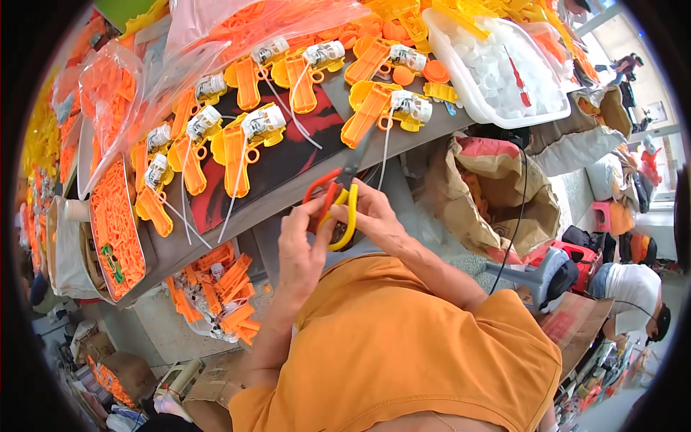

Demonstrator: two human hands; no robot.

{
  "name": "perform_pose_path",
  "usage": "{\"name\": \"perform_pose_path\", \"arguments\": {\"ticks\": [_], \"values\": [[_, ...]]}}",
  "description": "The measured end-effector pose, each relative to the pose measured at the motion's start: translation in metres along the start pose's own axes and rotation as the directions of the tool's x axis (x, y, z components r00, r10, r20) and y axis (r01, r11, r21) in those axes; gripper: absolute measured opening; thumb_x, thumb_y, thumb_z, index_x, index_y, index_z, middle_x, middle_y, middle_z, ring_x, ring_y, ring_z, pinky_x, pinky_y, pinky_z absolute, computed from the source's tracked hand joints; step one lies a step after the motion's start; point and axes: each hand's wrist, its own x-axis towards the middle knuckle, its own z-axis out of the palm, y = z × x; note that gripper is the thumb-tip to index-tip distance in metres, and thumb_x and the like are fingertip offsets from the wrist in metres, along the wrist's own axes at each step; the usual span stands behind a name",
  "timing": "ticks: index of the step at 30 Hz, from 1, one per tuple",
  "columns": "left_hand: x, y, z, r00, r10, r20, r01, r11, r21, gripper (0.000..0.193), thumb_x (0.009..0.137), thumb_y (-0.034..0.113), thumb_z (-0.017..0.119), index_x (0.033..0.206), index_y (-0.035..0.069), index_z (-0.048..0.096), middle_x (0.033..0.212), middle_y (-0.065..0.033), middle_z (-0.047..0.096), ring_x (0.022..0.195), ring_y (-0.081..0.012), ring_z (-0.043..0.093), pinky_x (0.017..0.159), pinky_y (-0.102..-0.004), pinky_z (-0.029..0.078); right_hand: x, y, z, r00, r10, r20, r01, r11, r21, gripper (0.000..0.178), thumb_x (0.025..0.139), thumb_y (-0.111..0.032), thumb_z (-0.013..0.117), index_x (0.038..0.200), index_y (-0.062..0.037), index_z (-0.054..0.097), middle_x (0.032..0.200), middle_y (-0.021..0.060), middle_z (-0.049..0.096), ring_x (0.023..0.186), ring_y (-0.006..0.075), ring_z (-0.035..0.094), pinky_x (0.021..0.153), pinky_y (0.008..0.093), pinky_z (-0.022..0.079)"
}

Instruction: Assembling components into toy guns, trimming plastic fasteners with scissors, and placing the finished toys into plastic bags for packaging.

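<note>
A pair of scissors with one red and one yellow handle loop (352, 210) is between my hands in front of my chest, its dark blades tilted up toward the table edge. My left hand (301, 234) is closed at the red loop. The fingers of my right hand (378, 218) grip by the yellow loop. Past the blade tips lies an orange and yellow toy gun (369, 115) with a white printed cylinder and a white cable tie hanging from it. Several similar toy guns (237, 160) lie to the left, many with long loose tie tails.
A white tub (497, 115) of translucent pieces holds a red screwdriver (517, 78). At left stands a tray of small orange parts (115, 223). Below the table are a bag of orange parts (219, 291) and an open paper sack (461, 216). A black cable (520, 209) hangs at right.
</note>
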Motion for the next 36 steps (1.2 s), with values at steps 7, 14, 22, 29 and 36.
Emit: {"name": "perform_pose_path", "arguments": {"ticks": [7, 14, 22, 29, 36], "values": [[0.014, 0.003, 0.046, 0.971, 0.195, 0.14, -0.203, 0.978, 0.042, 0.032, 0.085, 0.009, 0.069, 0.115, 0.004, 0.061, 0.103, -0.0106, 0.063, 0.087, -0.0291, 0.055, 0.078, -0.0382, 0.047, -0.019, -0.003, -0.043, 0.985, -0.022, -0.173, 0.029, 0.999, 0.042, 0.027, 0.09, -0.014, 0.069, 0.112, -0.0029, 0.058, 0.1, 0.0004, 0.062, 0.091, 0.0065, 0.057, 0.08, 0.0237, 0.048], [0.085, 0.008, 0.05, 0.908, 0.419, 0.006, -0.377, 0.812, 0.445, 0.051, 0.081, 0.011, 0.071, 0.129, 0.008, 0.055, 0.114, -0.0101, 0.055, 0.105, -0.0285, 0.052, 0.086, -0.0386, 0.044, -0.015, -0.008, -0.066, 0.884, -0.259, -0.39, 0.288, 0.957, 0.018, 0.022, 0.093, -0.007, 0.059, 0.113, -0.0018, 0.049, 0.101, 0.0118, 0.064, 0.087, 0.0154, 0.063, 0.075, 0.0274, 0.051], [0.104, -0.011, 0.08, 0.9, 0.43, 0.073, -0.419, 0.807, 0.416, 0.037, 0.078, 0.015, 0.074, 0.114, 0.007, 0.065, 0.11, -0.009, 0.056, 0.093, -0.0258, 0.056, 0.085, -0.0389, 0.044, -0.042, -0.014, -0.107, 0.939, -0.104, -0.329, 0.089, 0.994, -0.061, 0.028, 0.097, -0.027, 0.057, 0.11, -0.0033, 0.049, 0.082, 0.004, 0.054, 0.071, 0.0097, 0.05, 0.065, 0.0227, 0.042], [0.123, -0.007, 0.115, 0.865, 0.496, 0.074, -0.467, 0.744, 0.477, 0.037, 0.076, 0.016, 0.076, 0.111, 0.008, 0.065, 0.109, -0.0072, 0.057, 0.094, -0.0235, 0.055, 0.082, -0.0377, 0.042, -0.064, -0.002, -0.139, 0.934, 0.145, -0.325, -0.153, 0.988, 0.0, 0.062, 0.098, -0.057, 0.043, 0.112, 0.002, 0.054, 0.084, 0.0019, 0.048, 0.073, 0.0111, 0.049, 0.067, 0.029, 0.046], [0.11, -0.012, 0.104, 0.897, 0.431, -0.094, -0.367, 0.847, 0.385, 0.022, 0.086, 0.019, 0.068, 0.106, 0.01, 0.064, 0.107, -0.0037, 0.059, 0.1, -0.0228, 0.053, 0.085, -0.0372, 0.038, -0.054, -0.007, -0.12, 0.893, 0.279, -0.353, -0.325, 0.942, -0.078, 0.055, 0.097, -0.054, 0.047, 0.103, 0.0005, 0.056, 0.081, 0.0029, 0.049, 0.069, 0.0116, 0.051, 0.063, 0.0285, 0.05]]}}
